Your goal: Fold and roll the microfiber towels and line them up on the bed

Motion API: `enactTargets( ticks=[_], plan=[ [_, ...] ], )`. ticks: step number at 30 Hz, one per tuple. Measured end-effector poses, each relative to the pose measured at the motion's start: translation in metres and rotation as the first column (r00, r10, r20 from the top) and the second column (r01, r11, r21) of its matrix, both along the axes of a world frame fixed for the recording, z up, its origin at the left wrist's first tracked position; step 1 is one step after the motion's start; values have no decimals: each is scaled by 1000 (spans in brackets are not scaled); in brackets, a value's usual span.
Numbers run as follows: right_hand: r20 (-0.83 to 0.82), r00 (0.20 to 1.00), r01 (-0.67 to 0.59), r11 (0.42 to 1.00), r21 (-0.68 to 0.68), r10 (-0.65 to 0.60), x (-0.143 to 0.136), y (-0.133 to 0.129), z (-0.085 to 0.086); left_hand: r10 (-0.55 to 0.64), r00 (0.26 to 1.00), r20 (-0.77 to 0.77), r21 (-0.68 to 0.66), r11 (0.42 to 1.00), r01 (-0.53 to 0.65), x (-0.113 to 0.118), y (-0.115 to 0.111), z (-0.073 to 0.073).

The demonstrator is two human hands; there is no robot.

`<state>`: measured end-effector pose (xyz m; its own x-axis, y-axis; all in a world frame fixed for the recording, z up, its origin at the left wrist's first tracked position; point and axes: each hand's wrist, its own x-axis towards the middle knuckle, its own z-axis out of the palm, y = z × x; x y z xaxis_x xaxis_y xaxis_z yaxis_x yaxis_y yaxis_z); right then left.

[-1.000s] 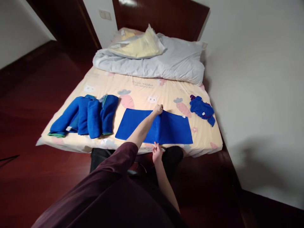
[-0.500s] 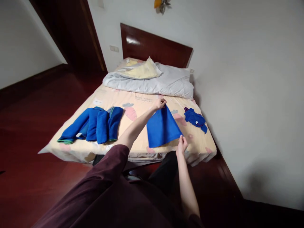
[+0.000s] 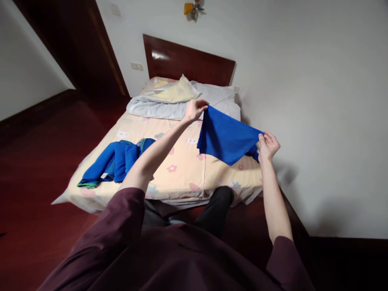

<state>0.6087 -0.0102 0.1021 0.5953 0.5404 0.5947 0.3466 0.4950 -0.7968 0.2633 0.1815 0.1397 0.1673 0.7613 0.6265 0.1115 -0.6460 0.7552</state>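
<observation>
A plain blue cloth (image 3: 227,135) hangs stretched in the air above the bed. My left hand (image 3: 195,110) pinches its upper left corner, while my right hand (image 3: 268,145) grips the corner at the right. The lower edge dangles free, with several layers bunched at the left side. On the left part of the bed lie rolled or folded blue cloths (image 3: 112,161) with green edging, partly covered by my left forearm. Another crumpled blue cloth (image 3: 253,153) lies at the right, mostly hidden behind the held cloth and my right hand.
The bed (image 3: 172,178) has a patterned sheet. A grey quilt (image 3: 157,110) and a yellow pillow or cloth (image 3: 178,91) lie near the dark wooden headboard (image 3: 188,58). A white wall (image 3: 327,101) stands close on the right. My knees are at the bed's near edge.
Both hands have risen and moved apart, the right one farther to the right. The held cloth has lifted off the bed and spread wide between them. The view has shifted slightly.
</observation>
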Motion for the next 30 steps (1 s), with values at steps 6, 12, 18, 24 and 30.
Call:
enactTargets(
  ticks=[6, 12, 18, 24, 30],
  plan=[
    [0, 1000, -10, 1000, 6, 10, 1, -9, 13, -50, 995, 82, -100, 993, 58, -11, -18, 8],
    [-10, 1000, -28, 1000, 1, 28, 2, -17, 20, -164, 980, 116, -388, 900, 197, -20, -35, 18],
    [-10, 995, -98, 994, -51, 97, 0, -32, 17, -212, 972, 102, -414, 880, 235, -39, -65, 17],
    [-46, 984, -180, 965, -190, 175, -24, -60, 10, -30, 984, -173, -239, 971, -12, -73, -99, 3],
    [-65, 962, -270, 907, -323, 264, -60, -86, 7, 227, 882, -413, -77, 956, -282, -106, -122, -3]
  ],
)
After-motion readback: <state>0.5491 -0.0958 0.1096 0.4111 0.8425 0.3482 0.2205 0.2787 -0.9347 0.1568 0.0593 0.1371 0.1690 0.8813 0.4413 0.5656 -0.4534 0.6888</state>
